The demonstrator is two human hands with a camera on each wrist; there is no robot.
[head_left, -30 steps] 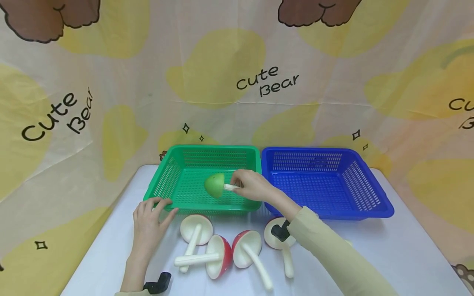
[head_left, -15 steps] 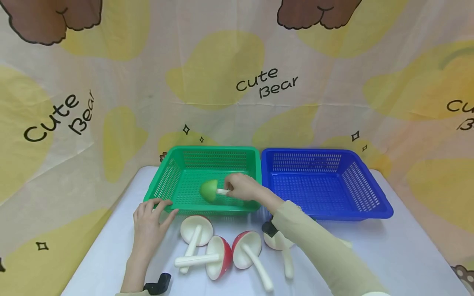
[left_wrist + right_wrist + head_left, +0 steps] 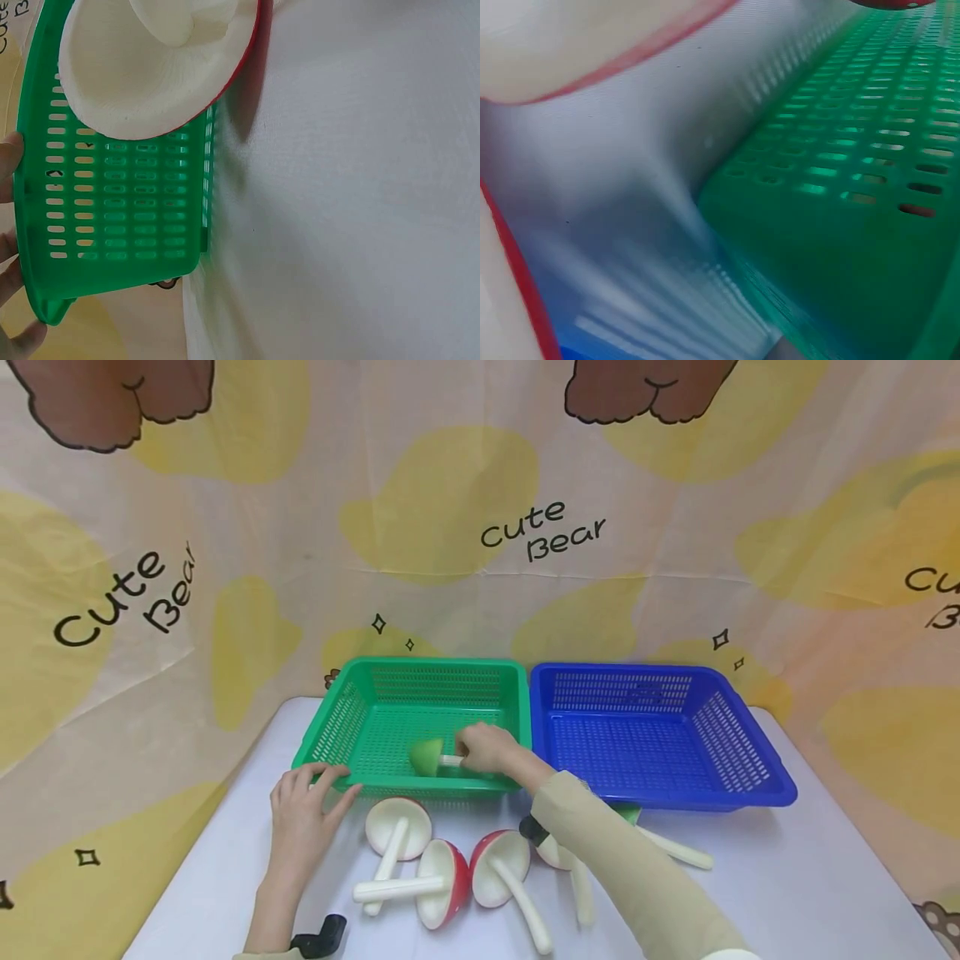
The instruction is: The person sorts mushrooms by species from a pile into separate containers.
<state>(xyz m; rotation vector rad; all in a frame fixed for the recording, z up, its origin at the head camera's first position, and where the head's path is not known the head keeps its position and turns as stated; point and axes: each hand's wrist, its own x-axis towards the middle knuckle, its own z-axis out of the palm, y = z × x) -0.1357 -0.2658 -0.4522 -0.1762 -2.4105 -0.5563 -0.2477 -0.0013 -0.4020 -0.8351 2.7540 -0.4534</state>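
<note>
My right hand (image 3: 491, 749) pinches the white stem of a green-capped toy mushroom (image 3: 427, 757) low inside the green basket (image 3: 431, 785). The mushroom lies sideways, cap to the left. My left hand (image 3: 303, 810) rests with relaxed, spread fingers on the front left corner of that basket; in the left wrist view its fingertips touch the rim (image 3: 28, 225). Red-capped toy mushrooms lie in front: one by my left hand (image 3: 399, 831), one on its side (image 3: 444, 885), one in the middle (image 3: 501, 870). My right sleeve partly covers another (image 3: 582, 897). The right wrist view does not show the held mushroom.
A blue basket (image 3: 667, 795) stands beside the green one on the right. In front of it, a second green-capped mushroom (image 3: 678, 850) shows mainly its stem past my right sleeve. A patterned cloth (image 3: 442, 502) hangs behind the white table (image 3: 810, 877).
My right hand has lowered the green-capped mushroom deeper into the green basket, nearer its front wall. The forearm has shifted left, uncovering the other green-capped mushroom. My left hand stays in place.
</note>
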